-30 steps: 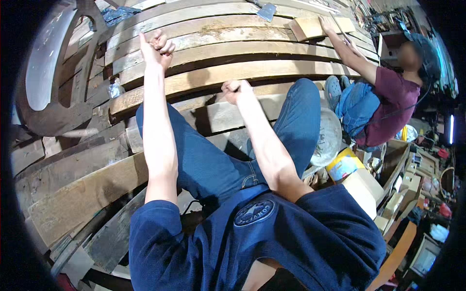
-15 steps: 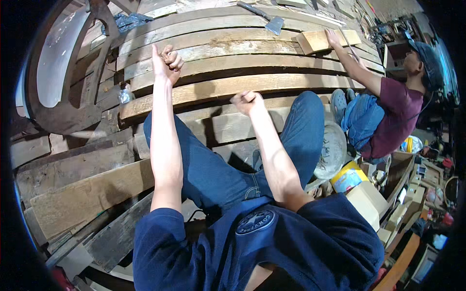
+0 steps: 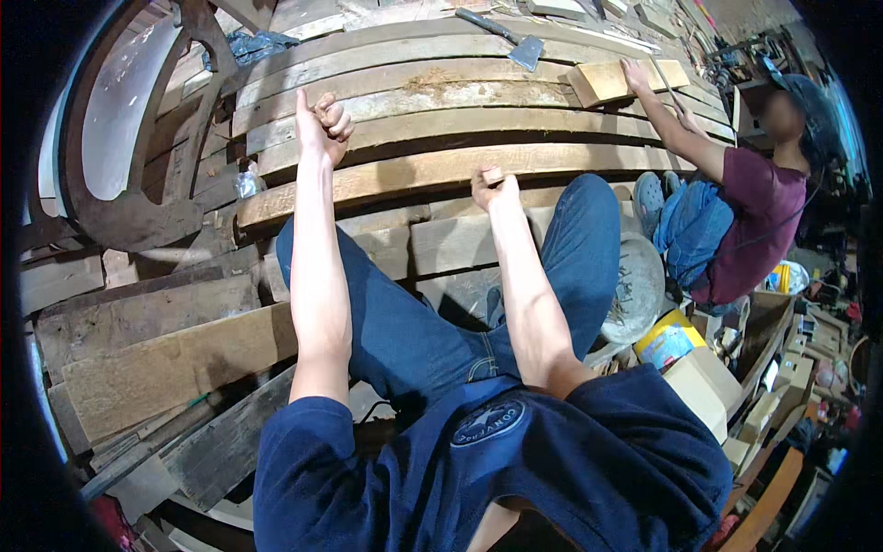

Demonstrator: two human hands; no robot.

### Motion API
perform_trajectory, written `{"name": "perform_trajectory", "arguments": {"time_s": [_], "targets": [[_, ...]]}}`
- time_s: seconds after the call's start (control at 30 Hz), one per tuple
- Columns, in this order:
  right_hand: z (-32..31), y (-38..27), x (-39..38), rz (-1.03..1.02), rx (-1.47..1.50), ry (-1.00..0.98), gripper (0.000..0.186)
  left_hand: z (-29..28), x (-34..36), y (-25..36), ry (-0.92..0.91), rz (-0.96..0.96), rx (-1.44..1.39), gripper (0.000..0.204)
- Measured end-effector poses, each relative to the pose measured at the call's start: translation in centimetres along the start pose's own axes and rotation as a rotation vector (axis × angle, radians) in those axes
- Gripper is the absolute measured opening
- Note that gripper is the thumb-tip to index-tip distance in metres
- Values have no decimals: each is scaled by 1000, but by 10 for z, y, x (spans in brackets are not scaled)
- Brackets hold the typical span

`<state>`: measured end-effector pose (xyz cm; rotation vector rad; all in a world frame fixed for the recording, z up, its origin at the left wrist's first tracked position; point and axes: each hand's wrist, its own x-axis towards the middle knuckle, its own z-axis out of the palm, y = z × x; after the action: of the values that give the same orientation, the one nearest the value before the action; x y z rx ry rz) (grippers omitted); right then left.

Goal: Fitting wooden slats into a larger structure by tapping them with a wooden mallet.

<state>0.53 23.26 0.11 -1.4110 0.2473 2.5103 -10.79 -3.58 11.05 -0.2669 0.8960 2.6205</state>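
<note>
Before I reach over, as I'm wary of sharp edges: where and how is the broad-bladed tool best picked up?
Probably take the broad-bladed tool by its dark handle, from above and from the left: it lies on the planks with the handle slanting away to the far left, while the flared blade points back toward you.

A woodworking workshop, it seems: rows of rough planks (image 3: 552, 158), a broad-bladed tool (image 3: 526, 53), a curved frame (image 3: 138, 225), 1 squared timber block (image 3: 598, 85).

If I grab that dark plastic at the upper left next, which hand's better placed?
Probably your left hand: it's farther forward and nearer the dark plastic, while your right hand is farther right.
</note>
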Motion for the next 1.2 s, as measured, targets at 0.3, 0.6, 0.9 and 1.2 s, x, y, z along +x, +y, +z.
{"name": "perform_trajectory", "arguments": {"time_s": [0.3,0.6,0.9,1.2], "targets": [[-54,1,-63,265,-472,-134,15,-2,5,1,-13,33,117,55],[-63,-30,-106,107,-826,-180,19,-8,36,-32,271,235,975,55],[-56,-22,-117,16,-832,-169,19,-20,42,-37,300,469,1522,42],[-62,-24,-96,44,-890,-151,20,-30,42,-59,-39,-192,2049,52]]}}
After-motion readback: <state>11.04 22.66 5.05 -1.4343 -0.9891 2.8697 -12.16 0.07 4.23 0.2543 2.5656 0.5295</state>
